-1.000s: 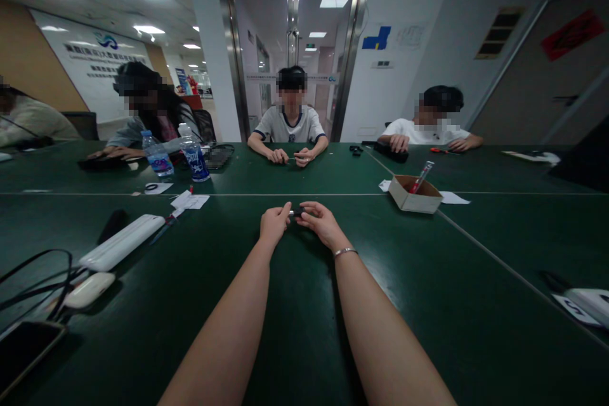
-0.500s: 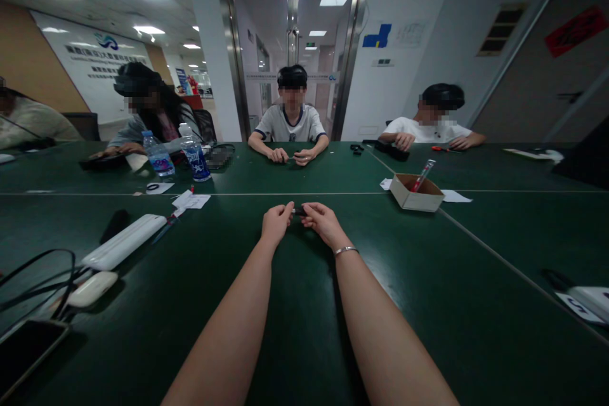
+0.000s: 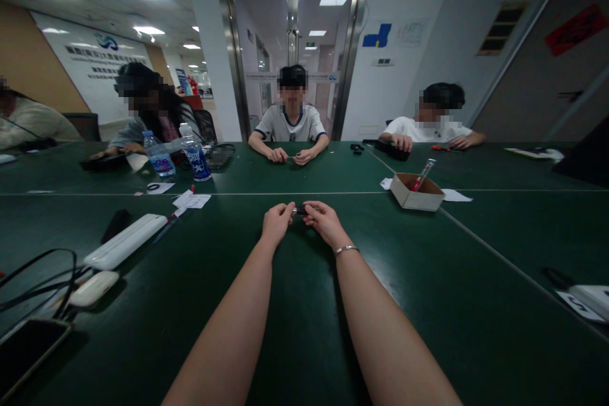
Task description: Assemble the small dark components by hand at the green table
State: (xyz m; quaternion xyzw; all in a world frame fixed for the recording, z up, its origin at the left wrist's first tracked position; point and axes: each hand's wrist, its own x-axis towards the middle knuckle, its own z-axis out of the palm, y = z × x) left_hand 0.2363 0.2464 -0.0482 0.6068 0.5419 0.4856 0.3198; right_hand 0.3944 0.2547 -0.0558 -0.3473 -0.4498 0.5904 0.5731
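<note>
My left hand (image 3: 276, 223) and my right hand (image 3: 324, 222) meet over the green table (image 3: 304, 304), a short way apart. Between their fingertips is a small dark object (image 3: 299, 210) with a shiny, metal-looking part at its left side. Each hand pinches one end of it between thumb and fingers. Its exact kind is too small to make out, and the fingers cover both ends. A silver bracelet (image 3: 347, 248) circles my right wrist.
An open cardboard box (image 3: 413, 196) with a red-and-clear tube stands at the right. Leftward lie a white power strip (image 3: 126, 242), a white case (image 3: 94, 288), cables and a phone (image 3: 31, 355). Two bottles (image 3: 196, 155) stand farther back. Several people sit across the table.
My right hand has shifted very slightly to the right, and a little more of the dark object shows between the fingertips. My left hand stays almost in place.
</note>
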